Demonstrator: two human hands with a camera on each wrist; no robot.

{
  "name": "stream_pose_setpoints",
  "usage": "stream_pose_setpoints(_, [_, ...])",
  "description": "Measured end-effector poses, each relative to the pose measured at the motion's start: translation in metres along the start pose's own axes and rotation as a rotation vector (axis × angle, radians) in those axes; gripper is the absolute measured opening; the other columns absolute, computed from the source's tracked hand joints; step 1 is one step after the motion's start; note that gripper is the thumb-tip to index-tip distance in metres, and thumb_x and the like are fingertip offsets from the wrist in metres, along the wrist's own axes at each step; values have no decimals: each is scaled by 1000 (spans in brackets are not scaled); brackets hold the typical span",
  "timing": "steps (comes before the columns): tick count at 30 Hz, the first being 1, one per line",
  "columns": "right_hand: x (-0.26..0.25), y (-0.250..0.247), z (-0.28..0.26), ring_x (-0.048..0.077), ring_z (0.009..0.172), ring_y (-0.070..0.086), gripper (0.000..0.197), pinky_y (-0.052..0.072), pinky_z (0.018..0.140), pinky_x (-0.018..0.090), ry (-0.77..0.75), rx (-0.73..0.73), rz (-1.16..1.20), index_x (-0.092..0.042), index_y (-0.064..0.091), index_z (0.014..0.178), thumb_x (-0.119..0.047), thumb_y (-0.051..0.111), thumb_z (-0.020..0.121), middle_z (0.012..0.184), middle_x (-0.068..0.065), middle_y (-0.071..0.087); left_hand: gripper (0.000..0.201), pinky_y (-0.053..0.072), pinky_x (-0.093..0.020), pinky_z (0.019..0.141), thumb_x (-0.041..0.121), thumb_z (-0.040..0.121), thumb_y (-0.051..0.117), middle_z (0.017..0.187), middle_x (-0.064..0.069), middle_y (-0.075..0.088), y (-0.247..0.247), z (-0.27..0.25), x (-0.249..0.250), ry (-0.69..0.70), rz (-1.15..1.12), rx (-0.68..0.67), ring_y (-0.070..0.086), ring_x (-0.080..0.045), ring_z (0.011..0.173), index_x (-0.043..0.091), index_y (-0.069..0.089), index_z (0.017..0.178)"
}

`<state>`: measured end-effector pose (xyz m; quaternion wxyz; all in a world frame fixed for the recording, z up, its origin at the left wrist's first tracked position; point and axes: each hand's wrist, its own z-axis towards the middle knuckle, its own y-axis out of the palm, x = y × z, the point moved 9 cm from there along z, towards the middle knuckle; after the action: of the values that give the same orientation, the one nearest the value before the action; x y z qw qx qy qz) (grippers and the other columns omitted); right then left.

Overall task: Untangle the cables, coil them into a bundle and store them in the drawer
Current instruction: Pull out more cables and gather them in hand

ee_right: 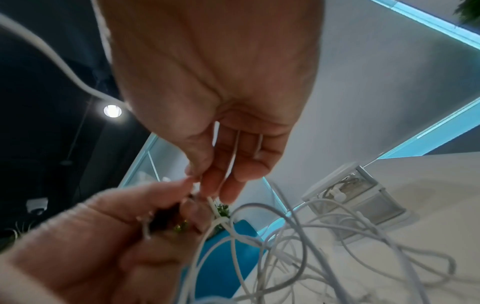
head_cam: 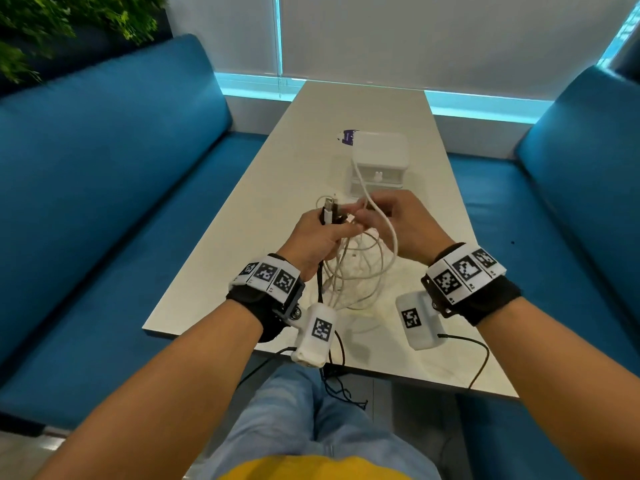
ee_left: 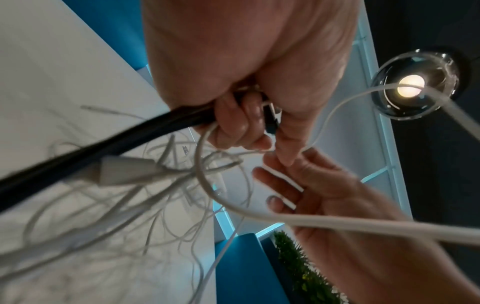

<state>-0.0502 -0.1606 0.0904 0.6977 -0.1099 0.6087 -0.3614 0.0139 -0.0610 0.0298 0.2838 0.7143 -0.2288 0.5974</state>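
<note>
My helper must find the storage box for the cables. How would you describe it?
On the long pale table between blue sofas, look beyond the hands. The small white drawer unit stands there, the only boxy thing, with a tiny knob on its front.

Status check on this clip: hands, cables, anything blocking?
Left hand grips gathered plug ends. Right hand pinches one white cable. Cables hang tangled over the table. Drawer box beyond, drawers closed.

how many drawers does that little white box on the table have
2 show: an upper drawer with a small knob, and a lower drawer under it, partly hidden behind the right hand.
</note>
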Motion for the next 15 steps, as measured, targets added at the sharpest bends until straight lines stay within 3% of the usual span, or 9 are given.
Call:
stream_pose_setpoints(1, [-5,-2,0,22,83,69,11,56,82,42,-18,5,39,-12,71,84,-18,63,89,83,4,73,20,22,-19,38,5,84,69,56,7,39,3,1,-2,3,33,-12,27,-6,41,9,67,104])
stream_pose_setpoints(3, [-15,-10,-1,19,80,69,10,57,80,38,-37,47,117,-6,69,87,-10,61,91,80,2,70,5,22,-20,39,16,86,70,51,9,40,4,2,-3,7,87,5,27,-7,41,13,66,87])
stream_pose_setpoints(6, [-29,-21,-6,12,73,64,6,53,73,23,-94,127,270,-2,66,92,-4,61,91,78,2,66,9,29,-17,42,26,87,69,59,8,51,0,1,-1,50,200,49,37,-3,41,18,71,86])
stream_pose_setpoints(8, [-27,-20,-8,14,76,64,15,54,75,25,-107,160,290,-5,65,100,-9,69,86,83,4,66,11,28,-18,43,25,90,66,63,3,50,-2,0,1,72,174,61,35,-6,44,19,71,83])
stream_pose_setpoints(10, [-12,-6,-10,12,84,62,38,53,76,23,-47,90,150,-19,59,113,-23,77,80,94,-1,64,13,23,-21,43,23,93,63,62,1,46,-5,-2,3,62,92,70,29,-8,45,19,71,83])
stream_pose_setpoints(12, [6,21,-13,6,89,56,51,46,75,16,23,-80,-43,-25,54,123,-31,78,78,101,-12,55,14,22,-21,41,23,95,60,63,2,50,-8,-4,6,70,41,73,28,-7,42,19,73,91])
stream_pose_setpoints(15, [46,45,-16,9,91,52,46,37,78,19,136,-203,-242,-20,56,128,-27,72,85,104,-6,54,17,20,-19,38,15,97,56,71,0,54,-12,-9,17,115,-35,54,25,-7,42,18,73,95])
